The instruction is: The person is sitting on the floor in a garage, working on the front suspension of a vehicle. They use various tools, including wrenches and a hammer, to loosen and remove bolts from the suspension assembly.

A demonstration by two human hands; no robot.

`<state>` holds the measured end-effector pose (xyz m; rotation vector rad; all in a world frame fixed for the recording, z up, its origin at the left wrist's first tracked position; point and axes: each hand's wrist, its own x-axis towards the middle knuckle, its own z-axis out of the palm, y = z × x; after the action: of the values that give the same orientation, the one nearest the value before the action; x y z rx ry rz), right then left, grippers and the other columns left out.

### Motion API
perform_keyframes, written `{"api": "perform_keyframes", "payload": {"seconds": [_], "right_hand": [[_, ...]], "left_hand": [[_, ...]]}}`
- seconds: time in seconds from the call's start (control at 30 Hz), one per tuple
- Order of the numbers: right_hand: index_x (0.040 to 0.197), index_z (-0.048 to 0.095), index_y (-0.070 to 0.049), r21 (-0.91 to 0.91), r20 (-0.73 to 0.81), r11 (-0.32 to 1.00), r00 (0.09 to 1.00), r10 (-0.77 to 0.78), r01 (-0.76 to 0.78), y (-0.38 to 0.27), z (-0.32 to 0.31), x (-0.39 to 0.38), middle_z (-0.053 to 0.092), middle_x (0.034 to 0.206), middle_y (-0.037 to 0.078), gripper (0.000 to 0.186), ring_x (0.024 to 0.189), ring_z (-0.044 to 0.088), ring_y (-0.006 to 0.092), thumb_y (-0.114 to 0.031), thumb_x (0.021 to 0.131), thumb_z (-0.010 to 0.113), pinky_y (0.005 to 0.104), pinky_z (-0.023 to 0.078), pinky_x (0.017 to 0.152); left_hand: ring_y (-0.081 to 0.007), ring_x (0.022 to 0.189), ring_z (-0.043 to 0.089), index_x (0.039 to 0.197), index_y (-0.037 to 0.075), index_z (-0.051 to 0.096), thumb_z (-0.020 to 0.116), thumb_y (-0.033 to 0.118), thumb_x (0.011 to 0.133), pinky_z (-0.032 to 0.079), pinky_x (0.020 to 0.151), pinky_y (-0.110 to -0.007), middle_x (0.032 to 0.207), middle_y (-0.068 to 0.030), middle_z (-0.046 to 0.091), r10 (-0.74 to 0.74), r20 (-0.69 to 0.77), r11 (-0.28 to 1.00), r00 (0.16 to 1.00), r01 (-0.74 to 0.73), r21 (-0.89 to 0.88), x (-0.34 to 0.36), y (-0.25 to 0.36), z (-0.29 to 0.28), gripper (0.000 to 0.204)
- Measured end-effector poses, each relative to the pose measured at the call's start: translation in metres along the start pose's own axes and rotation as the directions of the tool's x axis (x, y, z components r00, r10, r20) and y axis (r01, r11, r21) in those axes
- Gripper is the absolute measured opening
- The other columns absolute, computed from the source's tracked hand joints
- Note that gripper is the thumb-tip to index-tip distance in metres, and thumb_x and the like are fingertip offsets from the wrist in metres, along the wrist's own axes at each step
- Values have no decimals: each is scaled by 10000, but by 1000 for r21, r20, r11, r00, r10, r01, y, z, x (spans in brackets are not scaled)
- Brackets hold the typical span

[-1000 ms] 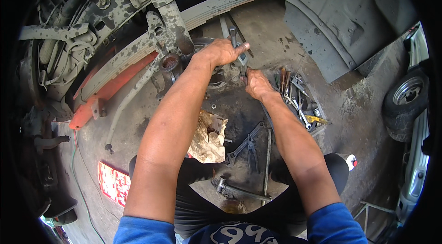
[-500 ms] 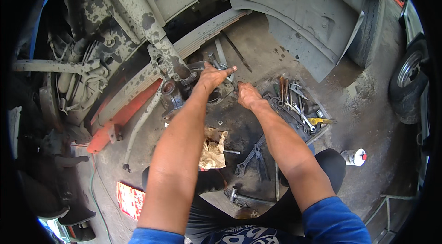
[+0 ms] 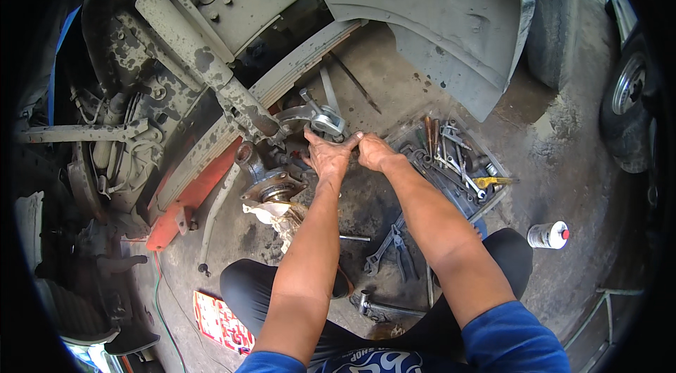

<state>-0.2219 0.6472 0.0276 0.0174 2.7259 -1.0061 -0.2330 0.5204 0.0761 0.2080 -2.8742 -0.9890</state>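
Head view: your left hand (image 3: 328,157), thumb and fingers spread, has drawn in beside your curled right hand (image 3: 377,152), whose hold I can't tell, leaving the bolt-topped, clamp-like metal tool (image 3: 329,122) uncovered just beyond its fingertips.

A vehicle repair workshop, shown by the tool tray (image 3: 497,199) of wrenches (image 3: 465,179) on the stained concrete floor (image 3: 546,193), the exposed leaf spring (image 3: 296,69) and spotted shock absorber (image 3: 179,35) beyond that tray to its left, and another vehicle's wheel (image 3: 629,84) well apart to its right
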Motion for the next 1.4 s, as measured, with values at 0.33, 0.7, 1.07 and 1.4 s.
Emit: {"api": "perform_keyframes", "payload": {"seconds": [0.33, 0.7, 1.07, 1.4], "right_hand": [[1160, 631, 23, -109, 82, 990, 993, -84, 93, 8, 1, 0, 650, 1205, 272, 275, 1195, 613, 395, -76, 904, 621, 463, 520, 1004], [1233, 608, 17, -25, -77, 987, 984, -162, 160, 12, 2, 0, 670, 1176, 266, 332, 1155, 628, 411, -169, 959, 627, 444, 526, 967], [1278, 558, 73, 747, -420, 662, 731, 537, -58, 65, 90, 1, 688, 1082, 312, 440, 1050, 672, 400, -133, 892, 606, 435, 519, 960], [1218, 675, -78, -148, 475, 967, 842, 255, -209, 53, 318, -268, 745, 1072, 194, 430, 1034, 722, 336, -206, 808, 672, 461, 570, 895]], "left_hand": [[-427, 1176, 614, 1270, -73, 406, 910, 678, 548, 303, 1138, -568, 1142, -325, 668, 20, -108, 989, 994, -4, 150, 1, -2, 7, 1157], [-423, 1056, 687, 1150, -58, 477, 964, 508, 559, 523, 965, -444, 1084, -289, 696, 107, -32, 984, 994, -101, 149, 18, 4, -3, 952], [-445, 1137, 641, 1241, -107, 472, 938, 557, 543, 489, 1000, -457, 1162, -320, 669, 28, -36, 988, 999, -23, 155, 14, 11, -3, 1070], [-397, 1167, 653, 1290, -91, 455, 928, 615, 533, 483, 1040, -420, 1219, -298, 664, 22, 2, 984, 1000, -22, 174, 18, 4, -1, 1138]]}}
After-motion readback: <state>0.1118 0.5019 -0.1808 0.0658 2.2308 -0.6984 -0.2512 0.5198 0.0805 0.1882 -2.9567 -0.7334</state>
